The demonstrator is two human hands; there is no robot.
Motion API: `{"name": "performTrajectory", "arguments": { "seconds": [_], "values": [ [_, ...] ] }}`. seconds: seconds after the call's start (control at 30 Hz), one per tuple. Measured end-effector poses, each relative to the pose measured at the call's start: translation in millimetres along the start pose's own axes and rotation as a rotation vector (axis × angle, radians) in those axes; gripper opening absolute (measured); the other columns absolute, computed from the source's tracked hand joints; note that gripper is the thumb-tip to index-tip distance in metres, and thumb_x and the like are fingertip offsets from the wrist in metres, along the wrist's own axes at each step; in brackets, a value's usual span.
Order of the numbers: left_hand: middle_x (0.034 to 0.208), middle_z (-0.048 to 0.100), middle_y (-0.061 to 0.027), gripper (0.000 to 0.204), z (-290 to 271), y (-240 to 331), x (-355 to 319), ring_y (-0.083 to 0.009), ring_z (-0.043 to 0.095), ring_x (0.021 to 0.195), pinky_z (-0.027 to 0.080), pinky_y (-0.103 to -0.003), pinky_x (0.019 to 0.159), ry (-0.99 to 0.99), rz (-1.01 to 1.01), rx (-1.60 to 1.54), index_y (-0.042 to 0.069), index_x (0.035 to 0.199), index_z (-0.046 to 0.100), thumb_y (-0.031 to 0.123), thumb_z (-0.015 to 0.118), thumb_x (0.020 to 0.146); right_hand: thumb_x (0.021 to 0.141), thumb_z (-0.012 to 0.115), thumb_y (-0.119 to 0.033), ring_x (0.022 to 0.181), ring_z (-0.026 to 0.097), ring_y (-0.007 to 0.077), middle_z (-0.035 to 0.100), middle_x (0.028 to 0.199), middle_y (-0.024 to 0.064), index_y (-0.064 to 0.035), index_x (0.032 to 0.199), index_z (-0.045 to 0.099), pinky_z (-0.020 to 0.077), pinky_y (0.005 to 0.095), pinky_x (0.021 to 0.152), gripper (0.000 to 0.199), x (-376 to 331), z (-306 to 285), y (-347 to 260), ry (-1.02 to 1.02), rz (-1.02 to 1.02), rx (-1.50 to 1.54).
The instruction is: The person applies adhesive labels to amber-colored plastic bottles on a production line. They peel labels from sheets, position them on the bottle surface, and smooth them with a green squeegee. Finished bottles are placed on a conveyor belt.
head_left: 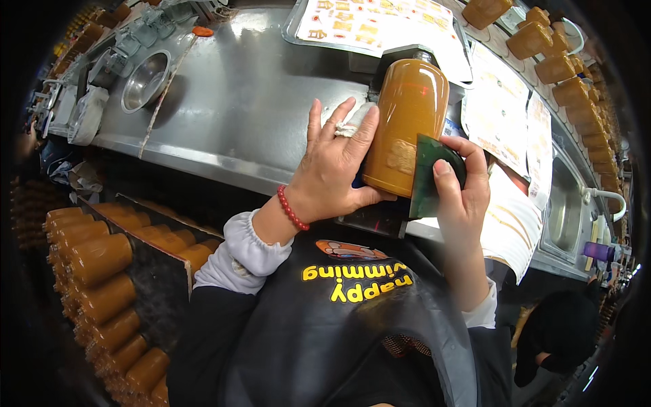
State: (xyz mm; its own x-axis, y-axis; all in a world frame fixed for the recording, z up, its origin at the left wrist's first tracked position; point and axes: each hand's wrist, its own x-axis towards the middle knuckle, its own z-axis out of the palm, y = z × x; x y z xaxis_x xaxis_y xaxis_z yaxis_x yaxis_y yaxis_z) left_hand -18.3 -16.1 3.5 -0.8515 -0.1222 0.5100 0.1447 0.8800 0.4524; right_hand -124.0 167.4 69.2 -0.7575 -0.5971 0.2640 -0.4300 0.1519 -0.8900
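A glossy amber-brown bottle (413, 98) lies in front of me in a dark holder, its base toward me. Near that base, a pale patterned decal (401, 157) sits on its upper side. My left hand (332, 163) has its fingers spread, with index finger and thumb against the bottle's left side and base. Between the thumb and fingers of my right hand (464, 183) is a dark green flat scraper (425, 178), its edge at the bottle's right side beside the decal. A crumpled white cloth (352, 121) shows by my left fingertips.
Decal sheets lie on a tray (291, 34) at the back and over the bench (251, 88) to the right. A metal bowl (146, 81) stands far left. Many brown bottles (102, 261) fill the lower left. A sink (566, 203) and a bent-over person (559, 332) are at right.
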Motion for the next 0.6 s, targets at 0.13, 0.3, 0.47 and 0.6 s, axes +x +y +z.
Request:
{"name": "performTrajectory", "arguments": {
  "seconds": [0.13,0.3,0.47,0.6],
  "values": [
    [0.117,0.067,-0.0188,0.111,-8.9,15.7,6.2,-0.0447,0.038,0.141,0.008,-0.072,0.115,0.031,0.008,0.094,-0.003,0.152,0.036,0.059,0.08,0.072,0.093,0.057,-0.005,0.075,0.063,0.0189,0.064,0.084,0.0138,0.0032,0.115,0.059,0.0509,0.0296,0.076,0.023,10.2,5.3,-16.1,0.0,-0.008,-0.175],
    [0.118,0.064,-0.0198,0.108,-7.7,18.4,5.1,-0.0435,0.037,0.141,0.007,-0.072,0.115,0.057,-0.006,0.073,-0.002,0.151,0.038,0.055,0.081,0.071,0.09,0.058,-0.005,0.074,0.065,0.0358,0.066,0.085,0.0216,0.003,0.112,0.06,0.0516,0.0403,0.073,0.024,17.0,13.0,-27.3,-0.055,-0.085,-0.352],
    [0.137,0.056,-0.0205,0.105,-2.7,32.6,7.5,-0.0428,0.036,0.141,0.01,-0.068,0.117,0.045,-0.112,0.047,0.0,0.151,0.038,0.047,0.083,0.069,0.09,0.059,-0.006,0.077,0.067,0.037,0.067,0.088,0.0225,0.0015,0.113,0.06,0.0523,0.0417,0.072,0.024,20.8,16.5,-28.8,-0.099,-0.125,-0.342],
    [0.139,0.055,-0.0206,0.111,3.3,13.7,-2.1,-0.0454,0.033,0.142,0.011,-0.067,0.117,0.043,-0.083,-0.049,-0.001,0.152,0.031,0.053,0.084,0.071,0.096,0.058,-0.008,0.086,0.062,0.0117,0.067,0.096,0.008,0.0009,0.12,0.06,0.0516,0.0267,0.079,0.026,7.1,-8.2,-5.7,0.019,0.075,0.016]
  ]
}}
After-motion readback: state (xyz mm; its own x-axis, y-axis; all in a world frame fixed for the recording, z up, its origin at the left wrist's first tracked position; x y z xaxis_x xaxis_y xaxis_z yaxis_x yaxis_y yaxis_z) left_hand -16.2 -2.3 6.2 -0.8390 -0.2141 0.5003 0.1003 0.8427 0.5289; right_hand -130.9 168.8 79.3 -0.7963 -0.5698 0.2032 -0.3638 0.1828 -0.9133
